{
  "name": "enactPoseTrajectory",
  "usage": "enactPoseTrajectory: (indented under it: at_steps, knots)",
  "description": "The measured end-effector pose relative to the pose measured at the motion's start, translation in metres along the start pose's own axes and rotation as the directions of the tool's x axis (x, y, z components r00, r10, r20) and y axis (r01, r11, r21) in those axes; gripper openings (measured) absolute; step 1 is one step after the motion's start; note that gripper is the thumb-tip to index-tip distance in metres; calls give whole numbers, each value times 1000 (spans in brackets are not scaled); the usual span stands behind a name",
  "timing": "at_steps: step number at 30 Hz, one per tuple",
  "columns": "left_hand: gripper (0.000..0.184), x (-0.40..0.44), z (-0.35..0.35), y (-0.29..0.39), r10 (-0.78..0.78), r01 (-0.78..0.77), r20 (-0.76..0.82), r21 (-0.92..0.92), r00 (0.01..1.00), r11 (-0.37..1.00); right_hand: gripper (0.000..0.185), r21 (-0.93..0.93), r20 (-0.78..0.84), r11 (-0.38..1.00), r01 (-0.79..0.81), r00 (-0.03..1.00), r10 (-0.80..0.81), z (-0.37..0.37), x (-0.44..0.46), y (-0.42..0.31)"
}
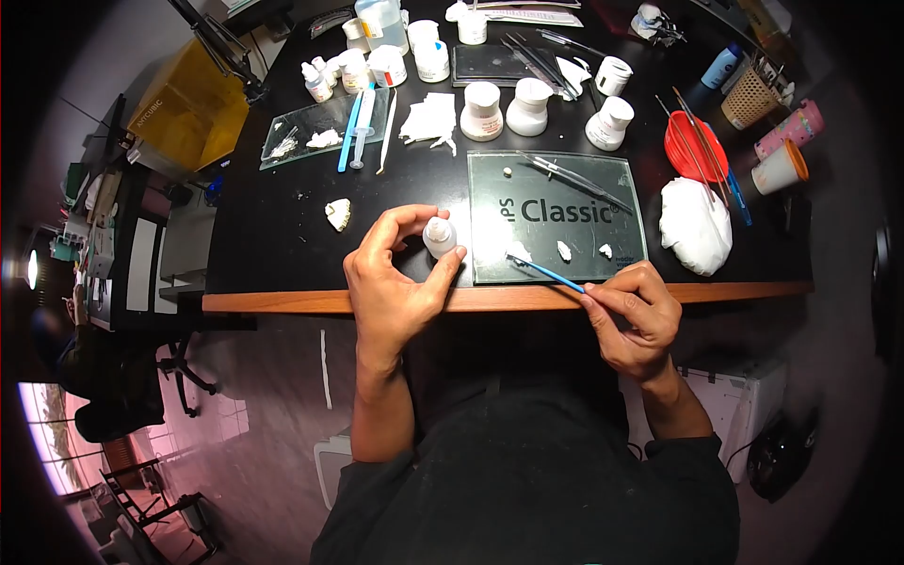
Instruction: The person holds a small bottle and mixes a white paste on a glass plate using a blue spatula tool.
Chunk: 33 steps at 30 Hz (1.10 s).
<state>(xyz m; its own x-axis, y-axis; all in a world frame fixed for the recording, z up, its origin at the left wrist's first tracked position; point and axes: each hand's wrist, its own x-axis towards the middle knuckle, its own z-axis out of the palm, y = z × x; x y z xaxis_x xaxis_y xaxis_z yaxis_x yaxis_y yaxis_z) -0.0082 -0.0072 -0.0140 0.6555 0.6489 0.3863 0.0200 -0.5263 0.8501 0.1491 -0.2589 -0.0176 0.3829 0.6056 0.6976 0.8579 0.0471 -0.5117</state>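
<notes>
My left hand (400, 273) is curled round a small white bottle (439, 238) with a pale cap, which stands upright by the table's front edge. Thumb and fingers grip it from both sides. In the fingertips of my right hand (637, 317) is a thin blue spatula (557, 278), pointing left. Its tip is at a white heap of powder or paste (521, 251) on the glass slab (485, 174) printed "IPS Classic". Two smaller white dabs, a tiny pale piece (508, 172) and metal tweezers (576, 181) also lie on this slab.
White jars (482, 111) and small bottles line the back. A second glass plate (282, 151) carries white lumps and a syringe (365, 127). A pale tooth-like model (337, 215) lies at left. At right are a red bowl (697, 146) and a white bundle (695, 226).
</notes>
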Motion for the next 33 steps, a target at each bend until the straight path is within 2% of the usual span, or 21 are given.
enactPoseTrajectory:
  at_steps: [1, 4, 13, 22, 28, 33]
  knots:
    - [40, 0, 1, -1, -19, 18, -5, -52, 1000, 998, 20, 4, -5, 1000, -13, 1000, 13, 0, -1, 0]
    - [36, 0, -3, 2, 33, -33, 7, 68, 999, 997, 20, 10, -13, 999, -37, 999, 37, 1, -3, 0]
    - [34, 0, -1, -5, 122, -120, -53, 50, 991, 992, 21, -6, 6, 1000, -25, 1000, 25, 0, -1, -1]
    - [42, -2, 2, -8, 45, -54, -65, -137, 997, 989, 21, -17, -10, 1000, -15, 1000, 15, 2, 0, -1]
    - [36, -4, 0, -6, 57, -61, -45, -85, 997, 994, 21, -14, -12, 1000, -14, 1000, 14, 1, 0, -1]
    - [36, 0, -4, -7, 239, -239, -18, -14, 971, 971, 20, 37, -47, 997, -64, 997, 66, 1, -3, 1]
